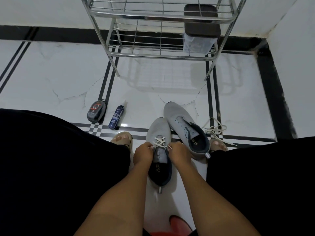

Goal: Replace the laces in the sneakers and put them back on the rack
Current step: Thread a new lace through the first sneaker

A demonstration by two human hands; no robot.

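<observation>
- White marble floor (51, 74) with black border lines runs up to the wall, where a steel rack (160, 17) stands; its lower shelf carries only a clear container with a dark lid (201, 29).
- Between the seated person's knees, the near sneaker (159, 133) is partly laced: a white lace (159, 141) crosses the lowest eyelets, and the upper eyelets look bare as yet.
- Just beside it, touching on the right, the second sneaker (180, 120) has no lace at all; a loose lace (215, 129) lies on the floor at its right.
- By my reckoning the job is early: most of one shoe, all of the other, and the return to the rack remain.
- Left hand (143, 155) curls its fingers, pinching a lace end at the shoe's left side.
- Right hand (179, 153) pinches the other end at the right side.
- Toward the left, a polish case (96, 111) and a spray bottle (116, 117) wait on the floor.
</observation>
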